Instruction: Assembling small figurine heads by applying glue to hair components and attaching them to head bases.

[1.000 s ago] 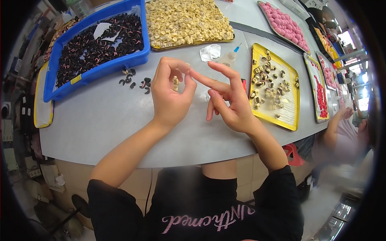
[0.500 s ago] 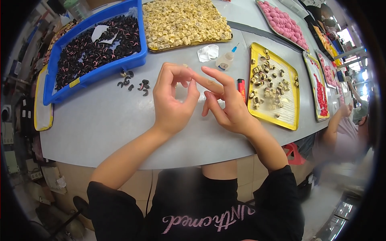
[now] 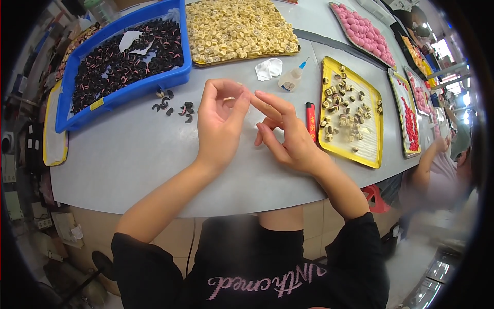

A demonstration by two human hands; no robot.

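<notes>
My left hand (image 3: 218, 123) is raised over the grey table, its fingers curled and the thumb against the fingertips. A small cream piece (image 3: 229, 98) shows in part inside that curl; the fingers hide the rest. My right hand (image 3: 290, 131) faces it from the right, its index finger stretched toward the left fingertips. The right thumb is held apart from the index finger, and I see nothing held there. Just beyond the hands stands a small clear bottle (image 3: 289, 81) with a blue needle tip. Loose black curved pieces (image 3: 186, 109) lie to the left of my left hand.
A blue bin (image 3: 123, 90) of black curved pieces stands at the left. Behind is a tray of cream pieces (image 3: 239, 31). At the right are a red lighter-like object (image 3: 311, 121) and a yellow-rimmed tray (image 3: 373, 158) with cream-and-black pieces. White tissue (image 3: 268, 69) lies behind the bottle.
My left thumb and fingers have drawn closer together, narrowing the gap between them. The right hand has shifted slightly left, its index finger still near the left fingertips.
</notes>
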